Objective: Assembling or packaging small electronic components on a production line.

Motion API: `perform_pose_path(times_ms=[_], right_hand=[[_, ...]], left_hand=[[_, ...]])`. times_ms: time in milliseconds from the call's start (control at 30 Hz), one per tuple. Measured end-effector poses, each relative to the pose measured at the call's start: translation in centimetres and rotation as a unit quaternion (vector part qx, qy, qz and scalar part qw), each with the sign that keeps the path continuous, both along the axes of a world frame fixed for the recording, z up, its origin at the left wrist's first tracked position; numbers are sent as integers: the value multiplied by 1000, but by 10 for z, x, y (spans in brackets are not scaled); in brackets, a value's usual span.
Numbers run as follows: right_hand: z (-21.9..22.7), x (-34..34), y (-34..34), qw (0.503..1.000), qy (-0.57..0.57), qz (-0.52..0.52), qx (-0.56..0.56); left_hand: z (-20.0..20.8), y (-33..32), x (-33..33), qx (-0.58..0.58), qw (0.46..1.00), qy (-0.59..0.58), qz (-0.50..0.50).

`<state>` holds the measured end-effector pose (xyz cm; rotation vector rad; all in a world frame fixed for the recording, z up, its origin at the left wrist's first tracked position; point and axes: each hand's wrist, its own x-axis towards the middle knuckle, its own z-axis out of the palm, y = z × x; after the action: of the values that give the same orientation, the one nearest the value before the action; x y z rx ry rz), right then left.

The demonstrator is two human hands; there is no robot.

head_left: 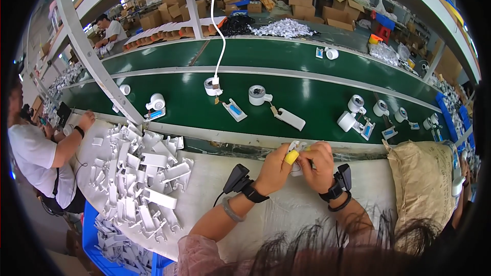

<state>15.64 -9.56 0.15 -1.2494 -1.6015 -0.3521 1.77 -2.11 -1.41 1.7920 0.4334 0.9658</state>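
Observation:
My left hand (277,167) and my right hand (317,164) meet over the worktable's far edge, fingers closed in a pinch. Between them is a small white plastic part (294,146), mostly hidden by the fingers. Yellow wrapping (292,157) covers a digit of my left hand, and a bit of yellow also shows by my right fingertips. Beyond the hands, on the green belt, lie a white round-headed unit (260,95) and a white handle piece (290,118) joined to it.
White plastic shells (148,174) lie heaped on the table (215,166) to the left, above a blue bin (92,240) of similar parts. A brown sack (422,184) stands at right. More units sit along the green conveyor (317,107). A white cable (223,41) hangs down. A co-worker (43,148) works at left.

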Motion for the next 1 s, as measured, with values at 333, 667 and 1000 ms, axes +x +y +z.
perform_pose_path(times_ms=[333,667,1000], right_hand=[[-10,31,33,968,185,62,-157],[-6,68,73,989,52,-113,-81],[-13,20,36,973,77,94,-194]], left_hand=[[-13,90,-17,70,985,117,103],[-55,239,-22,59,737,424,523],[-38,220,-36,98,920,227,303]])
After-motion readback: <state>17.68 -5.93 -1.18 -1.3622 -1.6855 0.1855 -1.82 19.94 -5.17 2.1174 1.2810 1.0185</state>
